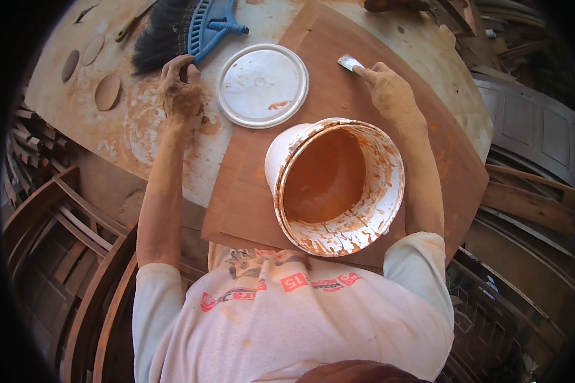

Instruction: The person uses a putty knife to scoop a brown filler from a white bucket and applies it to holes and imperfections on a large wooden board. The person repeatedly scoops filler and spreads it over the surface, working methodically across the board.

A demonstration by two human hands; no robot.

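My right hand (391, 92) is closed around a putty knife (349, 62), whose whitish blade points to the upper left above a brown wooden panel (249, 191). Nearer to my body stands a white bucket (280, 153), tilted in view, with orange-brown paste or liquid (322, 179) inside and smears along its inner wall. My left hand (180, 92) rests at the table by the broom, fingers loosely bent with a gap between thumb and forefinger; nothing shows in it. Between the hands lies a round white lid (262, 83) with a small orange-brown smear.
A blue broom head (204, 32) with dark bristles lies at the far edge. Several oval pieces (108, 92) are on the dusty table (140, 143) at left. Curved wooden frames (86, 306) stand at lower left; stacked wood and panels (530, 121) crowd the right.
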